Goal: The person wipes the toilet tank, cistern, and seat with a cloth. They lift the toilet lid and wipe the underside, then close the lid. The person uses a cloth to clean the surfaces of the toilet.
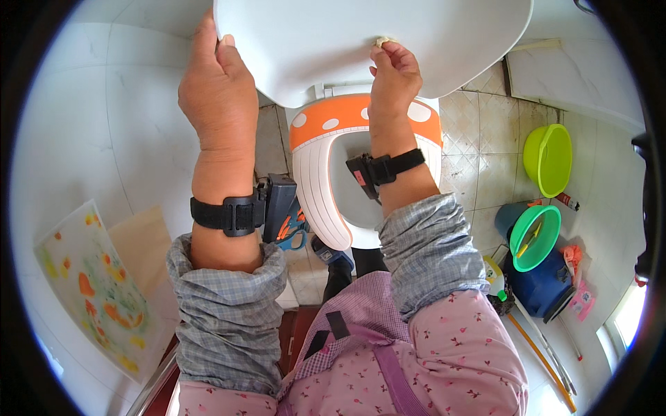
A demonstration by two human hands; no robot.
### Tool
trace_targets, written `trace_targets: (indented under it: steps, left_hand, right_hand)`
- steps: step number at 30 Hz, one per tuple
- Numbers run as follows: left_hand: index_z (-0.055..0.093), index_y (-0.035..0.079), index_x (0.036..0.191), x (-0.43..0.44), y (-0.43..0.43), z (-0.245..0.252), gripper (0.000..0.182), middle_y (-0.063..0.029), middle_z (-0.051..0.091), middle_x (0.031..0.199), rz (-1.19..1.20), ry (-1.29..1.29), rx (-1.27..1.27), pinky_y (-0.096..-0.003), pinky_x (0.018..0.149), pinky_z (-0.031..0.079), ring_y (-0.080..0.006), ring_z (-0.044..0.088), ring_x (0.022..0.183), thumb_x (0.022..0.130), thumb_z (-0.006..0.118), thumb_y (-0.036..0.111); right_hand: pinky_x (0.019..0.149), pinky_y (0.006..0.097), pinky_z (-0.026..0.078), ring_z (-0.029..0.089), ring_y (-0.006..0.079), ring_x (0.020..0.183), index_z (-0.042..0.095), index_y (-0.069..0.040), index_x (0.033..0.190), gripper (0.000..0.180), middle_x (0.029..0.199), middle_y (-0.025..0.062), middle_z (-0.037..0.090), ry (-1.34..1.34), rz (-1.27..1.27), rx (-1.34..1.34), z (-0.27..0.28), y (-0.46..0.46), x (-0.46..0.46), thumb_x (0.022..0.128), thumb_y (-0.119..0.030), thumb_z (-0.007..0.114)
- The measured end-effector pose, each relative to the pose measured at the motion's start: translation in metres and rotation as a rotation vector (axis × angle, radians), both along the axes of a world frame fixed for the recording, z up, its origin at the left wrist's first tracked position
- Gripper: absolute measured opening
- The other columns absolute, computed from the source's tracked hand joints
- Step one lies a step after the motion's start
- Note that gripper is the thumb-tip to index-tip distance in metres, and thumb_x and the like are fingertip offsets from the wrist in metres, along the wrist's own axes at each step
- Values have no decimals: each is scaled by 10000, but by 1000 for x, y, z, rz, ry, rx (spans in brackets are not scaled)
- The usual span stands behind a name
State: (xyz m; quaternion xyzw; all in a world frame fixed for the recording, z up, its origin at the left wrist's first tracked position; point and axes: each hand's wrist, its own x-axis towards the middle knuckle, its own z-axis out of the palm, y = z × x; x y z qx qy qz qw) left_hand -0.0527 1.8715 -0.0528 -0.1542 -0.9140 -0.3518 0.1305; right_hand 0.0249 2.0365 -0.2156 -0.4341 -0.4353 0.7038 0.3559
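Observation:
My left hand (221, 88) grips the left edge of a large white plastic panel, which looks like a raised toilet lid (312, 41), with the thumb on its near face. Between the fingertips of my right hand (396, 73) is a small crumpled off-white wad (385, 41), held against or close to the lid's surface; whether it touches I cannot tell. Below the lid lies an orange and white toilet training seat (317, 171) with white dots and a U-shaped opening. My right forearm passes over it and hides part of it.
At the right, on the tiled floor (458, 135), are a yellow-green basin (536, 158), a green basin (552, 236) with a yellow tool inside, a blue drum (538, 288), a bottle (491, 275) and long poles (541, 353). A patterned sheet (93, 291) is by the left wall.

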Motion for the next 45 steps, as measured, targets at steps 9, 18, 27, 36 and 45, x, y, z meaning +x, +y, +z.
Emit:
trace_targets:
  steps: [9,18,27,36,45]
  left_hand:
    - [566,124,1225,2,-4,0,280,-57,678,1002,-32,-54,22,-286,789,484,-179,625,860,959,478,119]
    - [551,160,1258,0,-3,-1,345,-96,683,915,-11,33,-42,-351,716,544,-259,665,808,929,498,69]
    - [554,167,1258,-1,-4,-2,345,-92,692,880,-5,-11,-53,-358,700,544,-264,666,781,928,503,77]
    - [541,177,1281,0,-5,-2,376,-106,678,1022,-17,29,-37,-351,748,554,-269,673,872,925,497,65]
    - [541,148,1272,1,-2,3,361,-109,679,1032,-9,-38,-31,-367,779,553,-275,668,913,923,499,65]
  right_hand:
    - [478,228,389,492,109,571,543,-7,857,149,743,48,571,-10,-438,-367,-15,51,20,793,127,550]
    - [653,241,488,566,115,723,597,16,942,126,845,59,616,273,-169,215,31,29,-4,825,54,624]
    - [724,224,499,611,112,771,644,25,967,140,853,51,653,276,6,487,75,-8,-43,827,32,649]
    - [633,246,497,563,115,674,559,-8,877,41,801,48,607,174,-348,77,75,48,-6,872,32,568]
    - [731,233,499,601,113,795,599,-2,957,109,899,58,642,161,-22,364,71,11,-26,863,48,578]
